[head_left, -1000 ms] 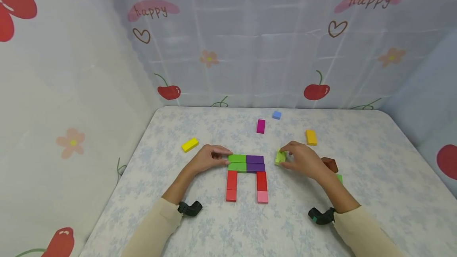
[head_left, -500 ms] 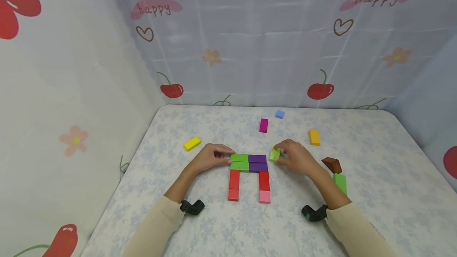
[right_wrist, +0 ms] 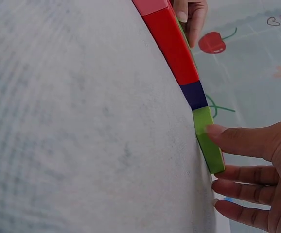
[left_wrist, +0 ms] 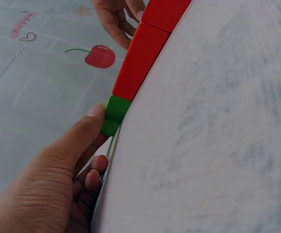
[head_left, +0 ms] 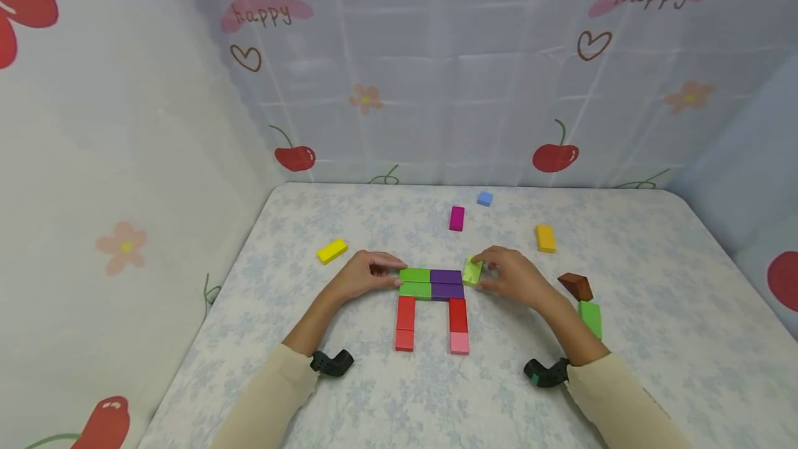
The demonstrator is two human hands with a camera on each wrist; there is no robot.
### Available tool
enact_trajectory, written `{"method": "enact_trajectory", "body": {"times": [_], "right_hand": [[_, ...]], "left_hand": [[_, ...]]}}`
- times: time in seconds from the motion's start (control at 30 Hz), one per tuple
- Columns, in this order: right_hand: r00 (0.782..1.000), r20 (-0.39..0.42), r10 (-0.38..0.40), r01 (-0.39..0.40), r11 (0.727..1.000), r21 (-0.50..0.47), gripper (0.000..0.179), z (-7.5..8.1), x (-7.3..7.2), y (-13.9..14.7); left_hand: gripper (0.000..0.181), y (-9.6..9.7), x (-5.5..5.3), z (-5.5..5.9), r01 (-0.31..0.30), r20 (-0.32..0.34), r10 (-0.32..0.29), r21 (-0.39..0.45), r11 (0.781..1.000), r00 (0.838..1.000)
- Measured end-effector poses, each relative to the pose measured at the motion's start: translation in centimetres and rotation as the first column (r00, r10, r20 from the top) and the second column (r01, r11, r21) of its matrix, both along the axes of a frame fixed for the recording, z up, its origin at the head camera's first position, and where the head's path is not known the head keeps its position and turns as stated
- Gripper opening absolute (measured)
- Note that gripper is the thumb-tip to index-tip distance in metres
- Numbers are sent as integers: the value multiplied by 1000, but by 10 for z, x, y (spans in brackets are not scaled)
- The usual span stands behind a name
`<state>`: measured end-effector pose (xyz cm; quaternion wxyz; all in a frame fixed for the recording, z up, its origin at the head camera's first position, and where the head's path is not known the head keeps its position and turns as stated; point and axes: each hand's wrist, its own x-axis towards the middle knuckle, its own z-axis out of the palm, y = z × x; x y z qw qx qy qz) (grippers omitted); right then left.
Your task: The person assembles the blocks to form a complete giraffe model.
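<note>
In the head view my left hand [head_left: 366, 276] has thumb and forefinger at the left end of two green blocks [head_left: 414, 283], gripping them at that corner. Two purple blocks [head_left: 446, 284] continue the rows to the right. My right hand [head_left: 514, 279] pinches a light green block [head_left: 472, 271] close against the purple blocks' right end, slightly tilted. The right wrist view shows its thumb on the light green block [right_wrist: 208, 141], which meets the purple block [right_wrist: 195, 95]. Below the rows, red blocks [head_left: 405, 314] form a left leg; a red block [head_left: 458, 315] and a pink block [head_left: 459, 344] form the right.
A yellow block [head_left: 332, 251] lies at the left. Farther back are a magenta block [head_left: 457, 219], a small blue block [head_left: 485, 199] and an orange-yellow block [head_left: 545, 238]. A brown wedge-shaped block [head_left: 576, 287] and another green block [head_left: 589, 319] lie by the right forearm.
My right hand has slid the light green block leftward, from apart to right beside the purple blocks. The left hand has stayed at the green blocks.
</note>
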<state>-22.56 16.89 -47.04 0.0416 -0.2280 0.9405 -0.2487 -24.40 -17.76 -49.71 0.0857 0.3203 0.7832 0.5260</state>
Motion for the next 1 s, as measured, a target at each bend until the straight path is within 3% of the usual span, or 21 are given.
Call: {"method": "enact_trajectory", "body": {"times": [0.1, 0.3, 0.5, 0.67, 0.9, 1.0], "right_hand": [[1000, 6, -8, 8, 1000, 15, 42, 0, 1, -1], [1000, 11, -6, 6, 1000, 20, 42, 0, 1, -1], [1000, 16, 13, -13, 999, 35, 42, 1, 0, -2], [999, 7, 33, -34, 998, 49, 43, 1, -1, -3], [999, 37, 17, -19, 998, 55, 52, 7, 2, 1], [999, 33, 0, -1, 999, 37, 57, 14, 4, 9]], "left_hand": [[32, -1, -1, -4, -1, 2, 1, -4, 1000, 1000], [32, -2, -12, -26, -37, -9, 37, -22, 999, 999], [33, -5, -14, -30, -49, 5, 49, -21, 999, 999], [33, -5, -10, -26, -41, -7, 41, -25, 999, 999], [32, -3, 0, -2, -7, -5, 7, -8, 1000, 1000], [32, -1, -1, -3, -6, -4, 6, 0, 1000, 1000]]}}
